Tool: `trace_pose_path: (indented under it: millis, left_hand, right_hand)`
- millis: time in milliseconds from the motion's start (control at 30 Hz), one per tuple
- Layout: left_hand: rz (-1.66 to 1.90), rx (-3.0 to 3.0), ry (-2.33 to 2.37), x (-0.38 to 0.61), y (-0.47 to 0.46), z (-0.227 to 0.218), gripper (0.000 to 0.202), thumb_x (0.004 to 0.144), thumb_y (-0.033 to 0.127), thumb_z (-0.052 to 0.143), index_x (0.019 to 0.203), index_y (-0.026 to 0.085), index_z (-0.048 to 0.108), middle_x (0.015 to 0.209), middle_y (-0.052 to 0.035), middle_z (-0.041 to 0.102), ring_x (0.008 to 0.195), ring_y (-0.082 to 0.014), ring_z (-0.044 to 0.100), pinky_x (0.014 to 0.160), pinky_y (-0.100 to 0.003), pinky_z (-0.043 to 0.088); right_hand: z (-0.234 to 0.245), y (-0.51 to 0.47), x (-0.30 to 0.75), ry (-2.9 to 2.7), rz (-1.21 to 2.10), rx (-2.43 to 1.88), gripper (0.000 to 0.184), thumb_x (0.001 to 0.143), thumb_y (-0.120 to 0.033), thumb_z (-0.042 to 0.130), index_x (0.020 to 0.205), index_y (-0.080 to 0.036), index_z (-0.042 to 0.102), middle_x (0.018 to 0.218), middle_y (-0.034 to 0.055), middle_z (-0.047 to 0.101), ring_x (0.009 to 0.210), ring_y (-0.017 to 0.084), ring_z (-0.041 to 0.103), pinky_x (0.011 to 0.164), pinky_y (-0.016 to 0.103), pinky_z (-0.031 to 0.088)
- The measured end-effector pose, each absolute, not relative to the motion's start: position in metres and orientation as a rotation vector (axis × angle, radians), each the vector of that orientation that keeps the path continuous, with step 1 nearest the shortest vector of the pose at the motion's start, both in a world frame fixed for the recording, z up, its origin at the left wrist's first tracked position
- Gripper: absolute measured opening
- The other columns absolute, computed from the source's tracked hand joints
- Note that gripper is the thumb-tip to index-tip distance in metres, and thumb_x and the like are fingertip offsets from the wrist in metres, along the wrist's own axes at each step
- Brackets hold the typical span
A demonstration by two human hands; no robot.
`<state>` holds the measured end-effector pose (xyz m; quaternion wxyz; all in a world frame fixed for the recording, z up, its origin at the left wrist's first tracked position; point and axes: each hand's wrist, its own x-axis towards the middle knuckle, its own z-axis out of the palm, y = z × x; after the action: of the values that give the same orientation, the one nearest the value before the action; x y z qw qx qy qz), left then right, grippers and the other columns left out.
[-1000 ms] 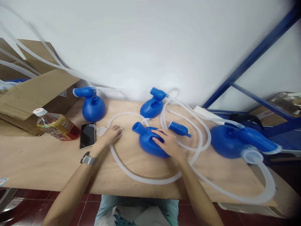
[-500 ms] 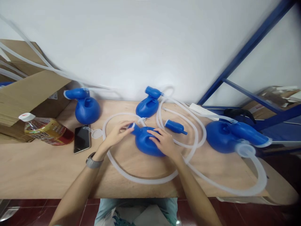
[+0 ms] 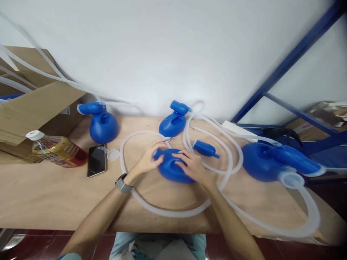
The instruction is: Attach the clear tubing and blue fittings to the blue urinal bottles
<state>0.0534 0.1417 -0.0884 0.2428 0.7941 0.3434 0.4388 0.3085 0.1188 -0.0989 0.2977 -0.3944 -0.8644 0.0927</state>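
Observation:
A blue plastic urinal bottle [image 3: 173, 173] lies on its side on the table in front of me. My left hand [image 3: 150, 157] is closed around its neck, fingers over the far side and thumb on the near side. My right hand [image 3: 193, 167] grips the body by the handle opening, its fingers bent over it. Just beyond my left fingertips is a small ring clip [image 3: 170, 139] by the end of a clear hose [image 3: 168, 213], which loops around the bottle. A loose blue funnel-shaped piece [image 3: 205, 148] lies right of my right hand.
Other blue bottles with hoses stand at the back left [image 3: 103, 128], back middle [image 3: 172, 124] and right [image 3: 260, 162]. At left are a drink bottle [image 3: 62, 151], a phone [image 3: 97, 161], a white cap [image 3: 113, 155] and a cardboard box [image 3: 40, 108]. A blue metal frame [image 3: 287, 65] rises at right.
My left hand has shifted from the rim of the bottle's neck to wrap around it, covering the mouth. My right hand stays on the body. The view has shifted slightly.

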Motion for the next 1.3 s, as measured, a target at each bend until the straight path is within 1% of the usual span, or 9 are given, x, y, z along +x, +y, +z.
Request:
trace_pose_path:
  millis: [267,567,733,800,900,967,1067,1133,1300]
  left_hand:
    - [1.123,2.379,0.838,0.047,0.141,-0.092,0.037,0.096,0.017,0.056,0.129,0.023,0.072,0.162,-0.0123,0.054,0.159,-0.0324,0.039,0.129,-0.06,0.034]
    - [0.949,2.196,0.705,0.038,0.158,-0.089,0.039,0.101,0.031,0.062,0.139,0.024,0.069,0.149,-0.0129,0.067,0.149,-0.0304,0.052,0.129,-0.057,0.035]
    - [0.858,2.194,0.812,0.024,0.148,-0.076,0.069,0.101,0.045,0.065,0.164,0.027,0.043,0.175,-0.0115,0.034,0.165,-0.0294,0.025,0.134,-0.053,0.025]
    - [0.855,2.108,0.94,0.005,0.142,-0.073,0.074,0.1,0.053,0.064,0.165,0.029,0.039,0.176,-0.0098,0.031,0.164,-0.0293,0.026,0.133,-0.049,0.03]
    - [0.819,2.05,1.302,-0.041,0.134,-0.08,0.059,0.107,0.053,0.046,0.16,0.028,0.045,0.171,-0.009,0.042,0.157,-0.0277,0.041,0.128,-0.047,0.038]
    - [0.604,2.146,1.704,-0.076,0.13,-0.091,0.056,0.108,0.045,0.039,0.159,0.023,0.047,0.165,-0.0124,0.05,0.154,-0.0305,0.045,0.128,-0.053,0.036]
    - [0.242,2.16,2.096,-0.116,0.124,-0.112,0.057,0.097,0.031,0.05,0.151,0.015,0.057,0.158,-0.0235,0.053,0.156,-0.0471,0.035,0.122,-0.07,0.033]
    - [0.148,2.133,2.141,-0.129,0.122,-0.122,0.054,0.093,0.03,0.053,0.145,0.016,0.063,0.154,-0.0257,0.056,0.155,-0.0517,0.034,0.118,-0.072,0.034]
    - [0.002,2.183,2.146,-0.131,0.125,-0.124,0.057,0.097,0.043,0.049,0.149,0.023,0.059,0.141,-0.0216,0.065,0.136,-0.0425,0.053,0.118,-0.064,0.037]
  right_hand:
    - [-0.098,0.119,0.309,-2.307,0.26,-1.043,0.029,0.108,-0.032,0.056,0.132,-0.027,0.071,0.12,0.0104,0.076,0.108,0.028,0.076,0.09,0.043,0.063]
    - [-0.095,0.117,0.309,-2.321,0.279,-1.067,0.03,0.109,-0.036,0.055,0.132,-0.027,0.07,0.122,0.01,0.076,0.107,0.027,0.076,0.088,0.041,0.062]
    - [-0.092,0.113,0.306,-2.318,0.249,-1.081,0.03,0.109,-0.036,0.053,0.133,-0.027,0.07,0.123,0.0103,0.076,0.109,0.029,0.075,0.089,0.043,0.062]
    - [-0.093,0.111,0.305,-2.309,0.24,-1.076,0.03,0.109,-0.034,0.053,0.133,-0.028,0.071,0.123,0.0101,0.076,0.11,0.029,0.075,0.091,0.044,0.061]
    - [-0.096,0.11,0.305,-2.289,0.227,-1.08,0.031,0.109,-0.034,0.053,0.133,-0.028,0.071,0.123,0.0103,0.076,0.11,0.029,0.075,0.09,0.045,0.062]
    - [-0.098,0.11,0.305,-2.285,0.211,-1.084,0.032,0.109,-0.035,0.053,0.133,-0.029,0.072,0.123,0.0105,0.076,0.109,0.03,0.075,0.088,0.045,0.062]
    - [-0.099,0.11,0.304,-2.29,0.197,-1.076,0.032,0.109,-0.034,0.052,0.134,-0.029,0.071,0.124,0.0104,0.076,0.11,0.03,0.075,0.089,0.045,0.062]
    - [-0.098,0.11,0.304,-2.289,0.193,-1.074,0.032,0.109,-0.034,0.052,0.134,-0.029,0.072,0.124,0.0104,0.076,0.11,0.03,0.074,0.091,0.046,0.062]
    - [-0.097,0.109,0.303,-2.279,0.185,-1.071,0.032,0.109,-0.032,0.053,0.133,-0.028,0.073,0.123,0.0108,0.076,0.111,0.03,0.074,0.094,0.046,0.061]
